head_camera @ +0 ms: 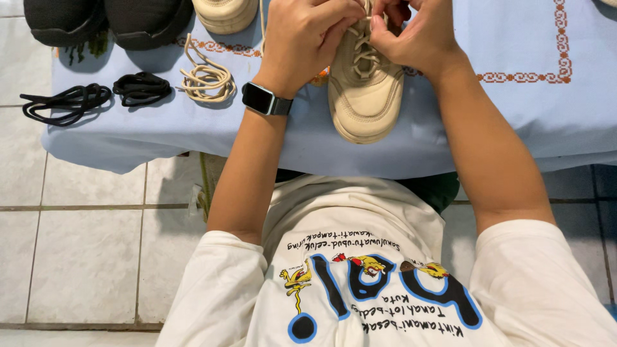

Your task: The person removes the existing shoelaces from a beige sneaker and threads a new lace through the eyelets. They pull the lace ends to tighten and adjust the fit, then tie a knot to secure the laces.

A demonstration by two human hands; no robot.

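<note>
1. From the head view I am looking down at a beige suede-like lace-up shoe (365,90) lying on the bench (546,122), which is draped in a pale blue cloth with an orange stitched border. Its long axis is running straight away from the body, rounded end toward me, the laced part reaching up to the top edge of the picture.
2. The shoe is sitting directly under and between both hands, so neither is reaching; each is about equally near, working over the lacing.
3. My left hand (308,35), with a dark square watch (262,99) on its wrist, is curling closed, fingertips pinching at the beige lace (364,51) on the shoe's left side.
4. My right hand (411,32) is likewise closing its fingers on the lace from the right; the two hands are almost meeting over the tongue.
5. Off to the left on the cloth are lying a loose coiled beige lace (207,78), two bundled black laces (103,95), a pair of black shoes (106,19) and a second beige shoe (226,13).
</note>
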